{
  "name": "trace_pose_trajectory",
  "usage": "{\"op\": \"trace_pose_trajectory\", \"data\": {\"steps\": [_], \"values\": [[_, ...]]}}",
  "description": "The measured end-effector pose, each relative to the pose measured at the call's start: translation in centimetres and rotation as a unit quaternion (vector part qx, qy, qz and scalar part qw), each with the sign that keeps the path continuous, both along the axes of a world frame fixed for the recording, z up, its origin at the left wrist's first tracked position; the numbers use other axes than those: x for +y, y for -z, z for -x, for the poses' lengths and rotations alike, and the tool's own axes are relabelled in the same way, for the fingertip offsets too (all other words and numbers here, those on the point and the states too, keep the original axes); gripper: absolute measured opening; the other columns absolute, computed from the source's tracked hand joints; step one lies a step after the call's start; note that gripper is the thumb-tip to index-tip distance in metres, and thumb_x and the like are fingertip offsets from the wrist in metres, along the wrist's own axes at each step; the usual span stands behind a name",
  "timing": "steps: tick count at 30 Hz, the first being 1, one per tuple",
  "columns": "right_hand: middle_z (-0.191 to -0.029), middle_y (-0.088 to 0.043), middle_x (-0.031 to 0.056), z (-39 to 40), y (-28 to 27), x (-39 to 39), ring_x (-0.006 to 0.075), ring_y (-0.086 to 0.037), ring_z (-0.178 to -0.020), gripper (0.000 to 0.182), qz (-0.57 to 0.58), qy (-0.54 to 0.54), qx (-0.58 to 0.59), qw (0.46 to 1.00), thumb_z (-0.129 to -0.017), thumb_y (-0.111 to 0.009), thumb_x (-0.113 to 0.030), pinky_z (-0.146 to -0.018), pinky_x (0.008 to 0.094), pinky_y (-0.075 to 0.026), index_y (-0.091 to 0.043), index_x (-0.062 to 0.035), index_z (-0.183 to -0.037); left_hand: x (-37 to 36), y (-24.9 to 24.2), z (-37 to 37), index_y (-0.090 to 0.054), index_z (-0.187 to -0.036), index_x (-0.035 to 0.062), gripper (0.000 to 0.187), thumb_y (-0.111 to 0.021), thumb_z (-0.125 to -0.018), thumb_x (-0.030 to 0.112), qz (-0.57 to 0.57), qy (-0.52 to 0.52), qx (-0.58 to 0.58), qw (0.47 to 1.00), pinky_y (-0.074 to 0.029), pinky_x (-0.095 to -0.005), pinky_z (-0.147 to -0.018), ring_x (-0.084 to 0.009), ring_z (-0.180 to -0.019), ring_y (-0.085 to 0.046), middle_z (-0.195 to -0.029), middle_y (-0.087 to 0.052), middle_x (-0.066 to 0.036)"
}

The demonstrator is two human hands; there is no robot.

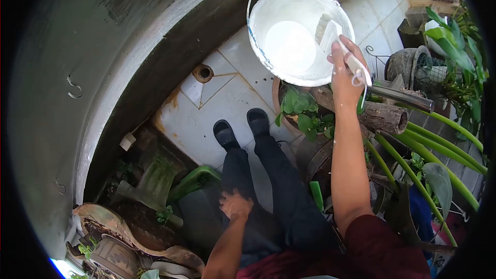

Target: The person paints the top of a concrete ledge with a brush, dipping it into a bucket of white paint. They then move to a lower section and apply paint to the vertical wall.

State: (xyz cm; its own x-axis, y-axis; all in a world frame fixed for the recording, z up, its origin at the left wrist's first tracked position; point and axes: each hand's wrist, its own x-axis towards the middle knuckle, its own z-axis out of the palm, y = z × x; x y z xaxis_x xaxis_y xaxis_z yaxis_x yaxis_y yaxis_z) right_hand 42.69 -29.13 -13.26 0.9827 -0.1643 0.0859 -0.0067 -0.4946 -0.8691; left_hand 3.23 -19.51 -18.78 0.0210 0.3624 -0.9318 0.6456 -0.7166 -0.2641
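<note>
My right hand (345,67) is closed around the white handle of a paintbrush (330,35), a loop of string dangling from the handle's end. The brush head is at the right inner side of a white bucket (262,16) that has a wire handle. White paint (290,46) lies in the bucket's bottom, and white spots mark my right hand and wrist. My left hand (236,204) rests on my dark trouser leg, fingers apart and holding nothing.
A grey wall (72,129) with hooks curves along the left. Below the bucket, tiles (222,101) surround a drain hole (203,73). A potted plant (302,106), a log (385,117) and a metal pipe (403,98) lie close by my right arm. A green plastic seat (196,182) stands near my left leg.
</note>
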Motion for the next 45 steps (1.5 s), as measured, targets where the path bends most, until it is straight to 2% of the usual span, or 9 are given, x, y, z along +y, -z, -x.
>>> {"op": "trace_pose_trajectory", "data": {"steps": [7,17,25,28,31,34,37,40,45], "values": [[-0.088,-0.069,0.008,-9.1,7.8,0.4,0.015,-0.067,-0.064,0.027,0.161,-0.099,0.251,0.949,-0.085,-0.071,-0.019,-0.058,0.0262,-0.054,-0.069,-0.0052,-0.108,0.3,0.9,-0.2,-0.057,-0.127,0.0176,0.061,-0.073,-0.076,0.048,-0.012,0.022,0.016,1.0,-0.049,-0.0452,-0.093,-0.0352,-0.113,-0.054,-0.126,-0.047,-0.013],[-0.082,-0.071,0.0083,-11.0,16.0,-0.2,0.0167,-0.069,-0.059,0.02,0.116,-0.104,0.333,0.93,-0.082,-0.07,-0.017,-0.065,0.0275,-0.054,-0.071,-0.0082,-0.1,1.0,1.4,-0.1,-0.058,-0.124,0.0168,0.058,-0.072,-0.075,0.046,-0.025,0.033,0.011,0.999,-0.048,-0.0457,-0.093,-0.0356,-0.113,-0.054,-0.125,-0.047,-0.013],[-0.08,-0.069,0.0062,-12.6,18.1,-2.8,0.0153,-0.067,-0.062,0.028,0.186,-0.065,0.258,0.946,-0.083,-0.071,-0.021,-0.064,0.0256,-0.053,-0.07,-0.0079,-0.108,1.0,1.5,0.1,-0.059,-0.123,0.0176,0.058,-0.073,-0.074,0.045,-0.024,0.032,0.02,0.999,-0.048,-0.0455,-0.093,-0.0345,-0.112,-0.054,-0.124,-0.048,-0.012],[-0.084,-0.073,0.0083,-13.0,18.3,-2.7,0.0196,-0.069,-0.074,0.023,0.312,-0.127,0.328,0.883,-0.08,-0.07,-0.026,-0.072,0.0325,-0.054,-0.074,-0.0073,-0.093,1.0,1.5,-0.1,-0.058,-0.123,0.0181,0.059,-0.073,-0.073,0.046,-0.022,0.033,0.023,0.999,-0.048,-0.0449,-0.093,-0.0341,-0.112,-0.055,-0.124,-0.048,-0.012],[-0.086,-0.073,0.0102,-12.3,17.7,-2.2,0.0189,-0.069,-0.076,0.022,0.182,-0.058,0.227,0.955,-0.078,-0.074,-0.021,-0.071,0.0331,-0.054,-0.074,-0.0064,-0.094,0.8,1.7,0.6,-0.061,-0.118,0.0179,0.053,-0.072,-0.074,0.044,-0.033,0.042,-0.002,0.999,-0.047,-0.0436,-0.087,-0.0336,-0.104,-0.055,-0.118,-0.049,-0.011],[-0.082,-0.067,0.0069,-11.1,13.0,-0.7,0.0146,-0.064,-0.068,0.026,0.161,-0.076,0.312,0.933,-0.083,-0.071,-0.011,-0.061,0.0276,-0.055,-0.069,-0.0051,-0.108,0.9,1.6,0.3,-0.062,-0.118,0.0177,0.052,-0.072,-0.073,0.043,-0.035,0.04,-0.003,0.999,-0.048,-0.0441,-0.087,-0.0341,-0.104,-0.055,-0.117,-0.049,-0.012],[-0.092,-0.066,0.0091,-10.1,11.9,-1.1,0.018,-0.064,-0.078,0.029,-0.06,-0.045,0.229,0.971,-0.085,-0.069,-0.007,-0.064,0.0292,-0.058,-0.064,-0.0011,-0.113,0.9,1.7,0.1,-0.059,-0.122,0.0178,0.058,-0.072,-0.073,0.046,-0.025,0.026,0.022,0.999,-0.048,-0.0449,-0.093,-0.0341,-0.11,-0.054,-0.123,-0.048,-0.011],[-0.1,-0.062,0.0103,-8.0,10.0,-1.1,0.0212,-0.063,-0.085,0.033,-0.224,0.011,0.238,0.945,-0.088,-0.067,-0.006,-0.068,0.0327,-0.061,-0.059,0.0017,-0.119,0.9,1.4,-0.5,-0.06,-0.121,0.0175,0.057,-0.072,-0.072,0.044,-0.025,0.022,0.028,0.999,-0.047,-0.0456,-0.093,-0.0346,-0.112,-0.053,-0.124,-0.048,-0.012],[-0.097,-0.064,0.0125,-5.1,8.4,-0.7,0.0193,-0.063,-0.078,0.034,-0.32,0.062,0.17,0.93,-0.086,-0.071,-0.006,-0.064,0.0303,-0.061,-0.06,0.0046,-0.116,1.0,1.3,-0.7,-0.061,-0.121,0.0173,0.057,-0.072,-0.071,0.044,-0.027,0.007,0.025,0.999,-0.046,-0.0464,-0.094,-0.0349,-0.113,-0.052,-0.124,-0.047,-0.012]]}}
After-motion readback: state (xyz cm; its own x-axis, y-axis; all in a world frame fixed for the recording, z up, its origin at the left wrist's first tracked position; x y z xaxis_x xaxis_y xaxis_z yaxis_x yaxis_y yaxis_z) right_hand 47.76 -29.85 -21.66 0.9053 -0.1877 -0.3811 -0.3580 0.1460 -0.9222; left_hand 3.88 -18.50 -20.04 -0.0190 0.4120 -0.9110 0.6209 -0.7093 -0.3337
